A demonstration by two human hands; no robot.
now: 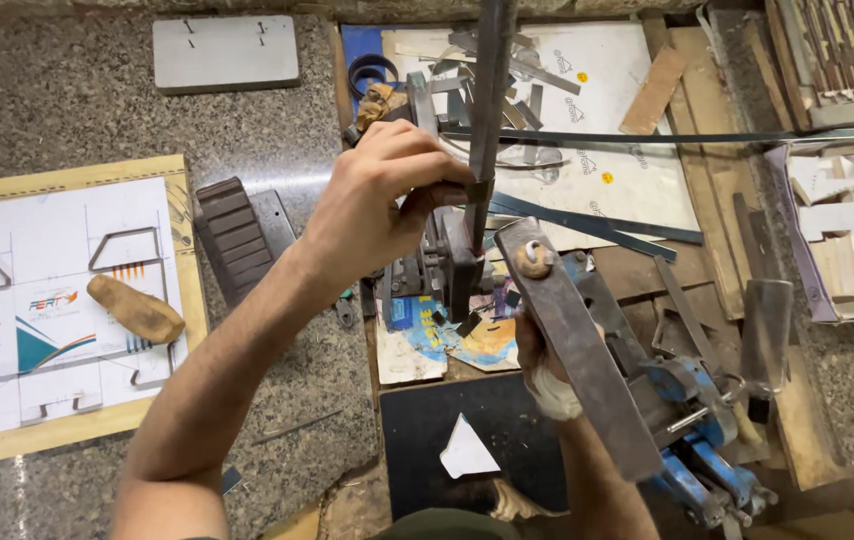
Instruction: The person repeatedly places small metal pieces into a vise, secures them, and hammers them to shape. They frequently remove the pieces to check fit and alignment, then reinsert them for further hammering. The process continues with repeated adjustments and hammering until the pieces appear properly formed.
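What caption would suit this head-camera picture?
Left hand grips a metal strip in a bench tool; right hand sits under its lever.

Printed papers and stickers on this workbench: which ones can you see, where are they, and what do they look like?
Flat box template: far left, white card on a wooden board, with orange, teal and blue marks.
White sheet: top middle, small logos and yellow dots, under metal strips.
Colourful sticker: centre, blue, yellow and orange, torn, under the tool.

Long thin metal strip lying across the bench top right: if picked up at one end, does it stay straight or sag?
The metal strip looks very thin for its long span, so it would probably sag and spring if lifted by one end. It likely weighs little. Its narrow edge may be sharp, and it lies flat on the white board, so it is probably awkward to pinch.
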